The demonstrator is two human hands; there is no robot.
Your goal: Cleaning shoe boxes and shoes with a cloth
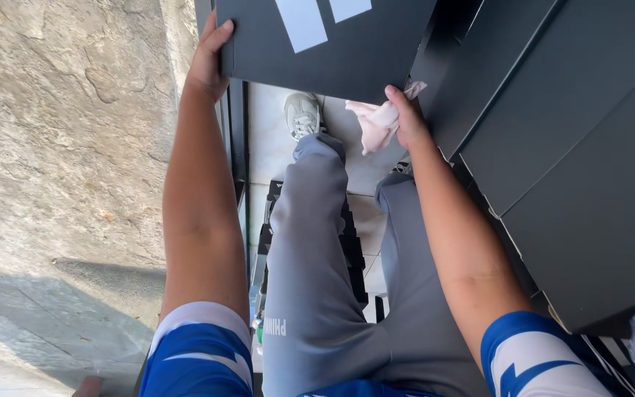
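A stiff, probably light dark box (332,44) is held at the far side, left hand (209,62) clasping its left edge, right hand (406,117) supporting its near edge while pinching a soft pink cloth (376,125).

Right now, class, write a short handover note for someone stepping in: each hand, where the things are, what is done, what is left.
Left hand: grips the left edge of the dark box, held up in front.
Right hand: holds the box's lower right corner, with a crumpled pink cloth in its fingers.
Things: more dark boxes are stacked at the right; the wearer stands on a step stool.
Done: the box is in both hands.
Left: it is not yet set down; whether it has been wiped cannot be told.
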